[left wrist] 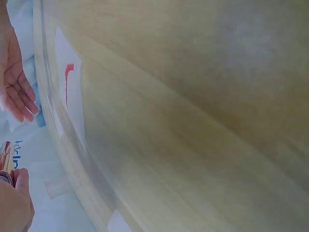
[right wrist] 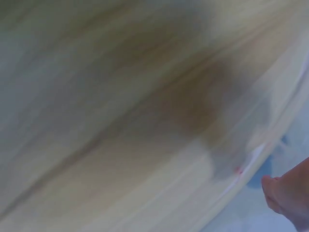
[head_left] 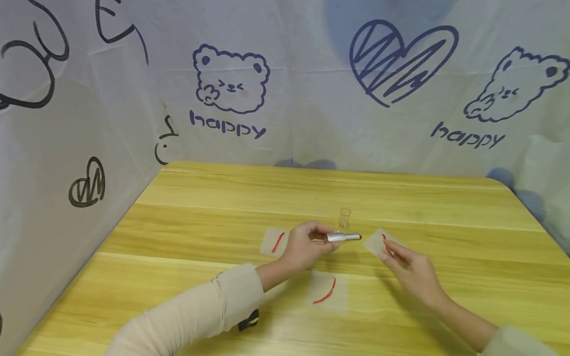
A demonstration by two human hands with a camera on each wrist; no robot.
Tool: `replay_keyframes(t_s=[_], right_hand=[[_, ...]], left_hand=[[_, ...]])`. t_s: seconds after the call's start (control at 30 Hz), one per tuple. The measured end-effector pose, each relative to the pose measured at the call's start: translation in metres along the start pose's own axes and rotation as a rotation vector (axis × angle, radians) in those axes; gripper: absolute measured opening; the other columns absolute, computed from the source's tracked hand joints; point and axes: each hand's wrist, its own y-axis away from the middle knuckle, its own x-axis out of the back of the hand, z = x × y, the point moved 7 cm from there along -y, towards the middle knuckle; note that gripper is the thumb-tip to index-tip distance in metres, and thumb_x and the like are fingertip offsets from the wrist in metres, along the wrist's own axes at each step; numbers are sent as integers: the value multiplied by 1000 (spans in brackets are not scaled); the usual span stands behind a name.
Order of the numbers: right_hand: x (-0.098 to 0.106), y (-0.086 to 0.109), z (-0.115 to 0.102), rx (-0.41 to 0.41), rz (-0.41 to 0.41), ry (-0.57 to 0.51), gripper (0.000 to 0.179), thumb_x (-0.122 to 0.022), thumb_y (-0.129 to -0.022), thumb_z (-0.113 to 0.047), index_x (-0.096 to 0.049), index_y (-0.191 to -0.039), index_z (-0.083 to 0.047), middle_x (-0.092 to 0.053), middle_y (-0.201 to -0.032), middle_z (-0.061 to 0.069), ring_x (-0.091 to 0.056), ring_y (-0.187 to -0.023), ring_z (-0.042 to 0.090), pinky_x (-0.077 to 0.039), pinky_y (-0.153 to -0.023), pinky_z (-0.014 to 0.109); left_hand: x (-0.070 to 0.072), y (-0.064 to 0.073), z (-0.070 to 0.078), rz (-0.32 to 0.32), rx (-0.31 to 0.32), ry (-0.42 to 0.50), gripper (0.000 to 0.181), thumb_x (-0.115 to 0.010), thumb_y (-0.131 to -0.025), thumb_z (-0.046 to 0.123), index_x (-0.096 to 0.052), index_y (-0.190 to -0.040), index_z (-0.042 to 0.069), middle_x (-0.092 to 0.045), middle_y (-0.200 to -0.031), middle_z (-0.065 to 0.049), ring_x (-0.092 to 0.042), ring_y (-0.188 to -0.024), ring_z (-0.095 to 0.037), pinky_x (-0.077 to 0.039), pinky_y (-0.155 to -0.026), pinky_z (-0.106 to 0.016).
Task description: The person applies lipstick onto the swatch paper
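Note:
My left hand (head_left: 307, 244) holds a silver lipstick (head_left: 343, 237) between thumb and fingers, its red tip pointing right. My right hand (head_left: 414, 277) hovers over a turned white paper square (head_left: 373, 242), hiding part of its red stroke. In the left wrist view the fingers of the right hand (left wrist: 19, 82) look extended, with nothing seen between them. Left of the left hand lies a second paper square (head_left: 268, 241) with a short red line. Nearer me is a third paper square (head_left: 340, 304) with a curved red stroke.
A small clear cap (head_left: 345, 217) stands behind the lipstick. Under the left sleeve a small black object (head_left: 248, 321) shows. The wooden table (head_left: 222, 198) meets a white cloth backdrop (head_left: 307, 99) with drawn bears and hearts.

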Motion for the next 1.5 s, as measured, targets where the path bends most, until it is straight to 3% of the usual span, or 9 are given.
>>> replay_keyframes(t_s=[0.07,0.2,0.27,0.4,0.47,0.67,1.0,1.27,1.5], right_hand=[[-4,2,-1,-67,-21,-49,42,-56,-94,-22,-54,-125,6,-55,-124,27,-63,-102,28,-53,-65,16],[-14,5,-5,-159,-60,-131,44,-53,-95,-28,-54,-125,4,-58,-123,22,-58,-82,-1,-46,-57,15],[-19,6,-9,-185,-68,-153,44,-53,-95,-30,-55,-125,1,-61,-121,20,-54,-73,-7,-45,-56,13],[-30,7,-16,-222,-77,-212,44,-53,-95,-32,-56,-125,0,-60,-123,19,-66,-84,16,-54,-63,18],[-36,7,-18,-236,-77,-249,45,-53,-95,-33,-56,-125,1,-58,-125,17,-63,-107,25,-55,-83,23],[-52,3,-21,-278,-85,-405,46,-52,-96,-30,-54,-124,6,-59,-121,21,-61,-110,29,-50,-95,32],[-69,-4,-25,-398,-48,-653,45,-50,-97,-23,-49,-125,11,-52,-128,24,-56,-117,29,-46,-97,28],[-76,-8,-27,-438,-27,-775,40,-45,-99,-17,-47,-126,12,-49,-131,23,-63,-102,10,-50,-93,23],[-78,-8,-26,-454,-27,-837,40,-44,-99,-16,-45,-128,12,-53,-128,20,-64,-88,-2,-51,-90,19]], left_hand=[[1,0,-2,4,2,1,21,-73,-76,1,-66,-95,-4,-66,-96,-18,-65,-82,-14,-56,-66,-17],[3,2,-3,17,-5,5,23,-74,-75,0,-66,-95,-5,-67,-93,-20,-65,-79,-15,-55,-64,-16],[4,3,-4,23,-2,7,23,-75,-75,0,-66,-95,-6,-67,-93,-20,-66,-79,-17,-55,-64,-15],[7,6,-6,35,16,2,23,-75,-74,1,-65,-94,-5,-67,-93,-19,-66,-80,-17,-55,-64,-16],[8,7,-7,40,25,3,23,-75,-74,1,-65,-94,-6,-67,-93,-19,-65,-78,-15,-55,-64,-16],[7,9,-9,43,35,32,22,-74,-73,-3,-64,-92,-8,-67,-92,-20,-64,-75,-11,-55,-65,-17],[8,11,-10,58,3,23,22,-74,-73,-4,-63,-92,-9,-67,-94,-22,-65,-78,-15,-54,-63,-14],[8,14,-10,76,-10,42,23,-73,-73,-5,-62,-93,-11,-66,-95,-23,-67,-83,-25,-54,-64,-15],[6,15,-13,61,-4,28,23,-73,-75,-4,-61,-93,-10,-66,-96,-23,-66,-84,-23,-55,-65,-15]])
